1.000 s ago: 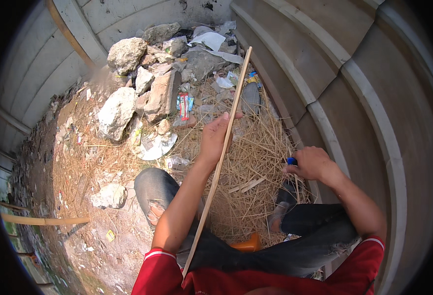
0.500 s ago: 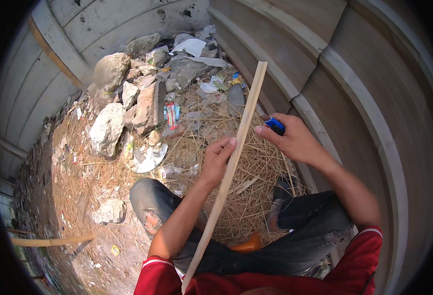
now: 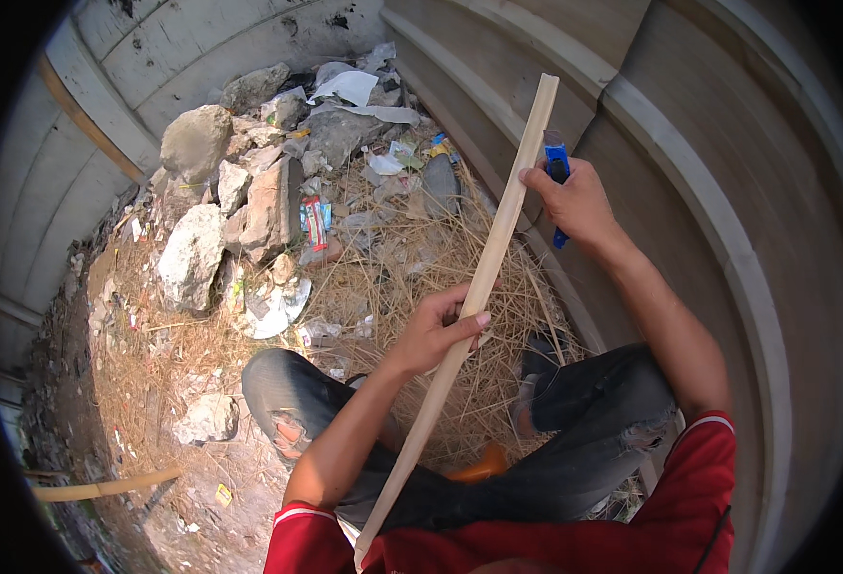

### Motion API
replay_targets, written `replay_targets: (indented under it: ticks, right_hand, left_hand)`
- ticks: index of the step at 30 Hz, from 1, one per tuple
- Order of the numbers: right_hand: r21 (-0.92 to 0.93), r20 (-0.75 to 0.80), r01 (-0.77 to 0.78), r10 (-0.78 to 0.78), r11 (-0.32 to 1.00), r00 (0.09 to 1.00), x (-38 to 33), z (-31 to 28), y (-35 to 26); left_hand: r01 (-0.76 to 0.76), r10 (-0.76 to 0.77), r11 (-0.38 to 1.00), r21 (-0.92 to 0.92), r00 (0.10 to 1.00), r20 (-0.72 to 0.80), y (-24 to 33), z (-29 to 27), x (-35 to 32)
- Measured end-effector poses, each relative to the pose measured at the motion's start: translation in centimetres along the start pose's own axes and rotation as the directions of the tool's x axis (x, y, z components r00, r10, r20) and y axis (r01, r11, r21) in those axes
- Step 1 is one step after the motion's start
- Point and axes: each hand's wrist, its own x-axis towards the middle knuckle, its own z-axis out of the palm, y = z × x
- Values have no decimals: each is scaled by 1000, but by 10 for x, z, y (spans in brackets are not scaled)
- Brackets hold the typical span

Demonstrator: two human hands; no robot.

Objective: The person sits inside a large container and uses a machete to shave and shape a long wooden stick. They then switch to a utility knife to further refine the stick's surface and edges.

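A long, pale strip of split bamboo or wood (image 3: 498, 234) runs from my lap up to the far right. My left hand (image 3: 433, 332) is wrapped round it near its middle, thumb on top. In my right hand (image 3: 582, 206) is a blue utility knife (image 3: 557, 165), its short blade end pointing away from me beside the strip. My right thumb touches the strip's edge a little below its far end. The near end of the strip rests against my red shirt.
A corrugated metal wall (image 3: 699, 220) rises close on my right. Rocks (image 3: 192, 258), broken brick and litter lie ahead and left. Straw (image 3: 383, 277) covers the ground. Between my legs is an orange object (image 3: 482, 465), partly hidden. A bamboo pole (image 3: 106, 486) lies at lower left.
My right hand with the knife has moved away from me, its thumb now against the strip. The strip's far end has shifted up and right, and my left fingers wrap further round it.
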Motion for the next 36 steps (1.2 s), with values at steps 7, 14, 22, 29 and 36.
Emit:
replay_targets:
  ticks: [7,14,22,29,36]
  right_hand:
    - [-223,252,135,-76,965,965,-16,-12,-5]
    - [-302,589,313,-82,901,804,-67,19,-22]
    - [-104,615,344,-211,933,760,-67,27,14]
    - [-91,893,-348,231,933,385,-41,-8,-13]
    - [103,859,-516,185,850,477,-60,-39,-15]
  left_hand:
    - [3,-3,998,-69,1000,10,-3,1,0]
    - [-11,-1,994,-108,994,-109,3,-7,7]
    - [-76,66,995,-70,989,-132,5,-8,10]
    - [-56,54,997,-47,997,-55,16,-2,24]
    - [-143,138,985,-94,989,-60,42,30,41]
